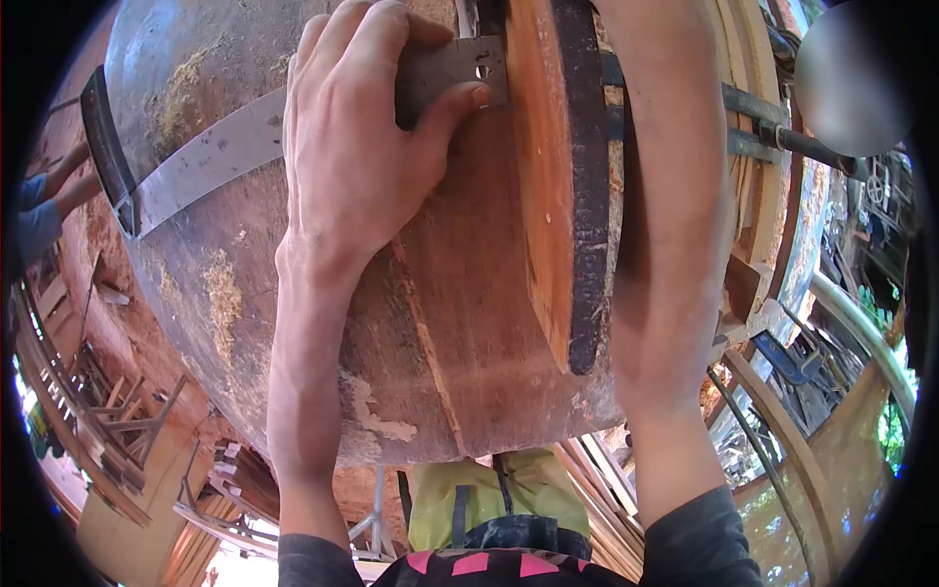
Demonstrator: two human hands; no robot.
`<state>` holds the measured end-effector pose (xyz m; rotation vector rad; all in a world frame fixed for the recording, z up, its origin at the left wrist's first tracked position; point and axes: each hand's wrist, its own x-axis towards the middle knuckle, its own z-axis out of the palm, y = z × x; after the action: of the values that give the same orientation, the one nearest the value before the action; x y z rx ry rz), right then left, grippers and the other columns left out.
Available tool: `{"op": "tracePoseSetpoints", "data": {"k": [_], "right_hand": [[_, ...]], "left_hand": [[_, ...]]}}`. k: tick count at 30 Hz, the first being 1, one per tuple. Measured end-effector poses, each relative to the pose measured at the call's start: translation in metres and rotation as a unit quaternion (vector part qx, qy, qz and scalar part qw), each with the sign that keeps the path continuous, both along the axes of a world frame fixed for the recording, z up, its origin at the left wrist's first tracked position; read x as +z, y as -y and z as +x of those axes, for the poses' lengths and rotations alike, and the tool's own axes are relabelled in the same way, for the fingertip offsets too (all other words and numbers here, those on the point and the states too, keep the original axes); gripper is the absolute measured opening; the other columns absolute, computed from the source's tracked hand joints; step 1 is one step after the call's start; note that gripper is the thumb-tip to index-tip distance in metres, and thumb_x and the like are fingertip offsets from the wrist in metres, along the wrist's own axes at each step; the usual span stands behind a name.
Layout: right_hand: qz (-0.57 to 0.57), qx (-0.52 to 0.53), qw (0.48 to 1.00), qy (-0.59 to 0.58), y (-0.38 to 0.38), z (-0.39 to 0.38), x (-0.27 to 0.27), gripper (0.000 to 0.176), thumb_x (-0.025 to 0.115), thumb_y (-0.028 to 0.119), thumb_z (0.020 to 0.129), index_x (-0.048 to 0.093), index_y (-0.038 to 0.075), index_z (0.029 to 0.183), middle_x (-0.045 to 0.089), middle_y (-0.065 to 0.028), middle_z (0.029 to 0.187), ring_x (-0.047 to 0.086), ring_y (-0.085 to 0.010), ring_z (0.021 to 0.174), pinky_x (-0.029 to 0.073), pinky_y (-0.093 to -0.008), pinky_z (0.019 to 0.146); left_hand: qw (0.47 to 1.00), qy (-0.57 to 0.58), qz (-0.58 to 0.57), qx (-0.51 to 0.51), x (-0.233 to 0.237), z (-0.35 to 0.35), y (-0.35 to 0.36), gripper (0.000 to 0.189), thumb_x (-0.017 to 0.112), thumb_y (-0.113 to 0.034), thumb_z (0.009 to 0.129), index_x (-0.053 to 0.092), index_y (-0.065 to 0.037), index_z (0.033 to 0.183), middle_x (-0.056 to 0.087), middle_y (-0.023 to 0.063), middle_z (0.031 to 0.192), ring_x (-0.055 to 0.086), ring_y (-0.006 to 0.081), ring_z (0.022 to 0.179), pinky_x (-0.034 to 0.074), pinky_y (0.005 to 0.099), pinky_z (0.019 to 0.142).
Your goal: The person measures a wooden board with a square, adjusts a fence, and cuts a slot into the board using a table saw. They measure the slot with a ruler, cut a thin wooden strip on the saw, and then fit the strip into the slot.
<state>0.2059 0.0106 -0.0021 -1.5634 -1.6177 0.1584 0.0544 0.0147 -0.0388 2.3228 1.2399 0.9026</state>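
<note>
My left hand (357,147) lies over the long metal blade of a try square (215,137), its fingers curled at the far edge and its thumb stretched along the blade. The square's dark stock (105,147) is at the left edge of the worn wooden table (460,342). The blade's holed right end reaches a wooden board with a dark edge strip (553,186), standing on the table. A narrow metal piece (468,18) shows just beyond the blade. My right forearm (675,215) stretches forward past the board; my right hand is outside the frame.
Sawdust (223,293) lies on the table. Metal bars (748,122) and a wooden frame are at the right. Another person's arms (64,196) show at the far left. Stacked wood pieces (127,421) lie on the ground.
</note>
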Motion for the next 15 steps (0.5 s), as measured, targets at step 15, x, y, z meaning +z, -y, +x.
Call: {"op": "tracePoseSetpoints", "data": {"k": [15], "right_hand": [[-0.015, 0.000, 1.000, -0.009, 0.026, 0.000, 0.001, 0.049, 0.069, 0.025, 0.089, 0.065, 0.003, 0.133, 0.060, -0.0286, 0.138, 0.058, -0.0379, 0.129, 0.043, -0.0438, 0.113]], "left_hand": [[1.000, 0.020, 0.010, 0.009, 0.007, 0.006, 0.004, 0.040, 0.085, 0.000, 0.063, 0.072, -0.005, 0.100, 0.058, 0.0104, 0.088, 0.058, 0.0301, 0.088, 0.047, 0.0397, 0.077]]}}
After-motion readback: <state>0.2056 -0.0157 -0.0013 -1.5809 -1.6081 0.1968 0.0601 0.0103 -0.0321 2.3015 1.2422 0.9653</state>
